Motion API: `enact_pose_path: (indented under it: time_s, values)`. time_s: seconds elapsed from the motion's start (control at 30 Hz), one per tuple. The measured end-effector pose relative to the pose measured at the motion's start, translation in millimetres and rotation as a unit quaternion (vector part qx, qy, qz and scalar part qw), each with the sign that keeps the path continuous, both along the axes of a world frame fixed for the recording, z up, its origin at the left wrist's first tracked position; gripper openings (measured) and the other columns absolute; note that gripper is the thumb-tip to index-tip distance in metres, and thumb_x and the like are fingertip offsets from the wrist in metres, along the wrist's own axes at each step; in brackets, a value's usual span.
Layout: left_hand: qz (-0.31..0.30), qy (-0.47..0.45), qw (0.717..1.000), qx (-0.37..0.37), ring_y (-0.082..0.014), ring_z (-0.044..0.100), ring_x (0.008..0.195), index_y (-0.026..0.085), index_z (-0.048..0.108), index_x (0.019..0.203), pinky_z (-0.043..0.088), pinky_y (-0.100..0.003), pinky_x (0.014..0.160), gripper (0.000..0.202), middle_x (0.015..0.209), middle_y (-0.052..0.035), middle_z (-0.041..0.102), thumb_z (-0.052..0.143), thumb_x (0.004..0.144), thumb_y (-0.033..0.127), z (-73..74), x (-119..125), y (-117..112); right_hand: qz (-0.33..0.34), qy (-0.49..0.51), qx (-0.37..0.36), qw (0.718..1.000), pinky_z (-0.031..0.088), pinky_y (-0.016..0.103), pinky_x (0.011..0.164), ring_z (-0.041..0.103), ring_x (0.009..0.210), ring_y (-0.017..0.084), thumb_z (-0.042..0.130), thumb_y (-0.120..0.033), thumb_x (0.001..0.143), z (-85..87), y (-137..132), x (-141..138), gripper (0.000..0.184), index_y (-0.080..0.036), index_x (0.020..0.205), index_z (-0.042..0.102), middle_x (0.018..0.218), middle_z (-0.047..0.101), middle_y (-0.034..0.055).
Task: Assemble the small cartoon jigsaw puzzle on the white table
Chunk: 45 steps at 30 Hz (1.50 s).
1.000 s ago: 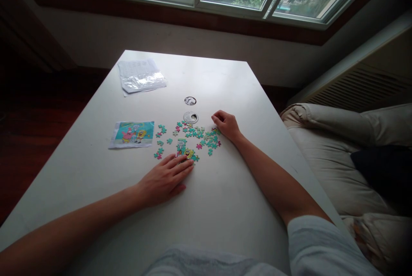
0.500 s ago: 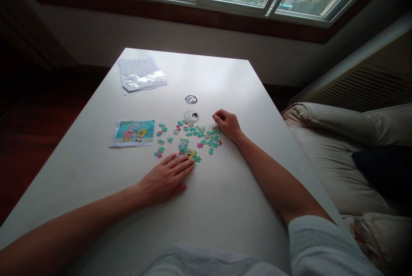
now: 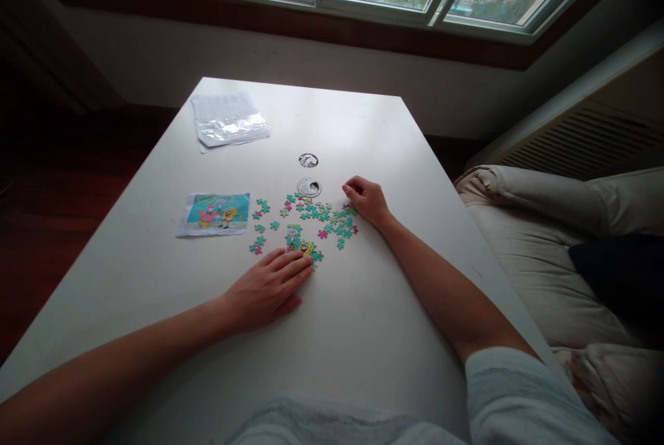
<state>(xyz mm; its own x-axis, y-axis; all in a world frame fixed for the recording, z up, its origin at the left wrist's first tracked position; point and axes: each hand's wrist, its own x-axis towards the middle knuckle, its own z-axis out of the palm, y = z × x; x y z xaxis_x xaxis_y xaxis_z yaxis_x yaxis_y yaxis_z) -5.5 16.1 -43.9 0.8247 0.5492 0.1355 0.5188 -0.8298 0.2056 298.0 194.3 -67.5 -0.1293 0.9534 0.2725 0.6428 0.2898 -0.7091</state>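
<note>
Several small teal and pink puzzle pieces [image 3: 317, 215] lie scattered on a white table [image 3: 363, 320]. A partly joined cluster of pieces [image 3: 299, 244] sits at their near edge. My left hand [image 3: 265, 289] lies flat and open on the table, its fingertips touching that cluster. My right hand [image 3: 366, 200] rests at the right edge of the scattered pieces with its fingers curled in; whether they hold a piece is hidden. A printed cartoon picture sheet [image 3: 214, 214] lies to the left of the pieces.
A clear plastic bag on paper [image 3: 228, 122] lies at the table's far left. Two small round discs [image 3: 308, 187] sit just beyond the pieces. A cushioned seat [image 3: 550, 244] stands to the right, and windows run along the far wall.
</note>
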Motion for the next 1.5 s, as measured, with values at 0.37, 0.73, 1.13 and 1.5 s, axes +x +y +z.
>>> enact_pose_path:
  time_s: [0.37, 0.73, 1.13, 1.5]
  values:
    - [0.159, 0.051, 0.986, 0.006, -0.0374, 0.029, 0.151, 0.023, 0.044, 0.152, 0.024, -0.065, 0.119, 0.059, 0.164, -0.0154, 0.034, 0.058, 0.097, 0.038, 15.6, 11, -33, 0.008, 0.008, 0.009, 1.0, 0.038, 0.027, 0.063, 0.045, 0.061, 0.013, 0.058, -0.043, 0.088, 1.3, -1, 0, 0.028, -0.018, 0.081, 0.067, 0.066, 0.057, -0.0006]
    - [0.167, 0.037, 0.985, -0.004, -0.036, 0.029, 0.151, 0.02, 0.043, 0.153, 0.022, -0.062, 0.123, 0.06, 0.163, -0.0158, 0.034, 0.055, 0.099, 0.042, 7.0, 0, -5, -0.003, -0.004, -0.001, 1.0, 0.038, 0.027, 0.063, 0.048, 0.063, 0.014, 0.057, -0.046, 0.088, 0.3, 0, -2, 0.03, -0.018, 0.082, 0.067, 0.068, 0.06, 0.0006]
    - [0.104, -0.036, 0.994, 0.012, -0.0304, 0.049, 0.131, 0.018, 0.061, 0.13, 0.042, -0.051, 0.114, 0.033, 0.139, -0.0138, 0.056, 0.052, 0.099, 0.027, 8.8, 0, -3, 0.189, -0.291, -0.161, 0.924, 0.027, 0.028, 0.057, 0.052, 0.06, 0.013, 0.075, -0.04, 0.078, 65.3, -35, 25, 0.017, -0.024, 0.077, 0.069, 0.074, 0.068, 0.0007]
    - [-0.002, -0.031, 0.999, 0.006, -0.0273, 0.053, 0.128, 0.018, 0.061, 0.121, 0.045, -0.046, 0.11, 0.025, 0.137, -0.0126, 0.059, 0.052, 0.098, 0.023, 15.0, 10, -18, 0.178, -0.362, -0.123, 0.907, 0.03, 0.028, 0.062, 0.058, 0.078, 0.017, 0.063, -0.024, 0.085, 59.2, -41, 11, 0.005, -0.023, 0.09, 0.064, 0.094, 0.069, 0.0045]
